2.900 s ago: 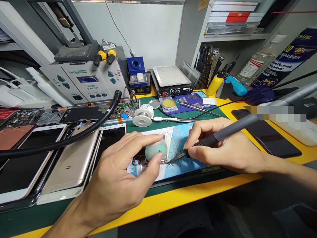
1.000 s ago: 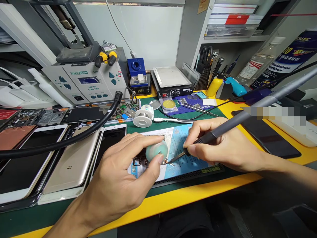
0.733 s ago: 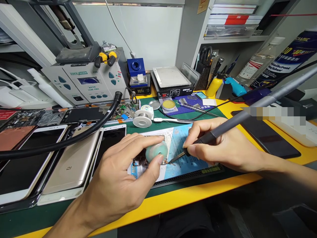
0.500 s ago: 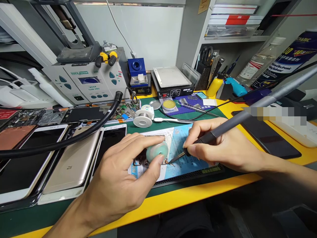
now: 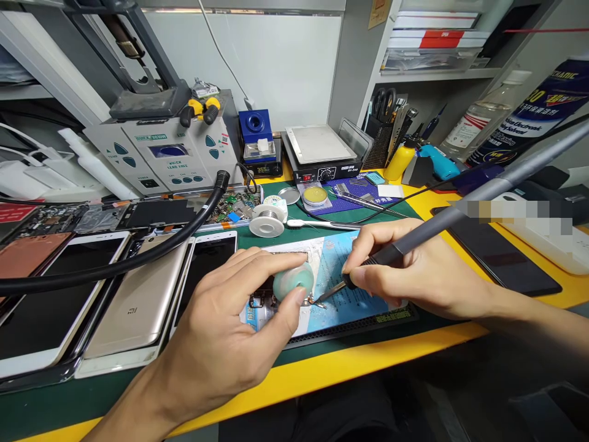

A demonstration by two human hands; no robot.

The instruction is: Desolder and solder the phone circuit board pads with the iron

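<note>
Thumb and fingers of my left hand [image 5: 234, 316] are closed around a pale green spool of desoldering braid [image 5: 293, 283], over a circuit board [image 5: 264, 299] that my fingers partly hide. My right hand [image 5: 411, 270] grips a soldering iron [image 5: 414, 233] like a pen. Its tip slants down left and meets a small copper-coloured end at the spool's lower edge. Whether the tip touches the board itself is too small to tell. Underneath lies a blue and white printed sheet [image 5: 354, 288].
Several phones lie at left, including a gold phone [image 5: 133, 301], with a black hose [image 5: 184, 245] across them. Behind stand a rework station [image 5: 161, 153], a solder spool [image 5: 267, 222], a flux tin [image 5: 315, 195] and a hot plate [image 5: 322, 147]. A black phone [image 5: 497, 252] lies at right.
The whole view has shifted very slightly. Both hands, the green spool and the soldering iron keep the same places relative to one another.
</note>
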